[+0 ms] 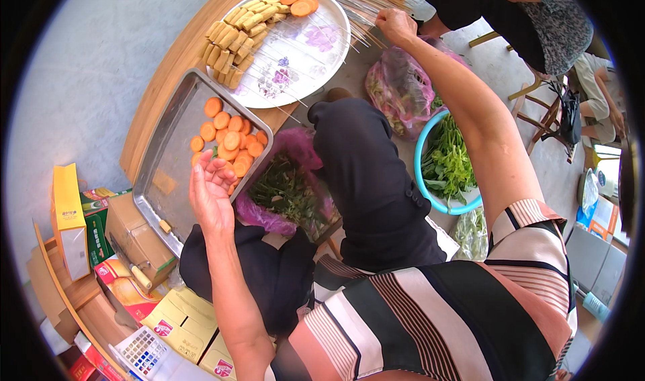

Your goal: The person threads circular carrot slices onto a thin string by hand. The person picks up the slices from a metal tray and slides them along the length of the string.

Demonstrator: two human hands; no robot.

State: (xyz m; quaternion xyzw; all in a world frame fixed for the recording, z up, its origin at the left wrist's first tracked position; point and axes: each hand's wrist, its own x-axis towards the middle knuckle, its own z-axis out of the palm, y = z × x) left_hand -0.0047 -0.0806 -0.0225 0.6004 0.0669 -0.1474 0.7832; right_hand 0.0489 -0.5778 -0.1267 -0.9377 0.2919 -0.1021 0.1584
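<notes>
My left hand (214,192) hovers at the near edge of a metal tray (174,144), palm up with fingers loosely apart and nothing seen in it. Just behind it lie sliced carrot rounds (232,140) in a heap. My right hand (397,26) is closed near the ends of a bundle of thin skewers (360,6); whether it grips one is hidden. Between the hands stands a white oval flower-patterned platter (315,61). Skewered rolled yellow-brown pieces (232,43) and a few carrot slices (301,4) lie on it.
A wooden table (158,101) holds tray and platter. Below are a pink bag of greens (282,189), another pink bag (403,81) and a blue-rimmed basin (419,154) of leafy greens. Cartons (138,230) and a wooden-handled knife (140,276) sit left. Other people (549,23) are at right.
</notes>
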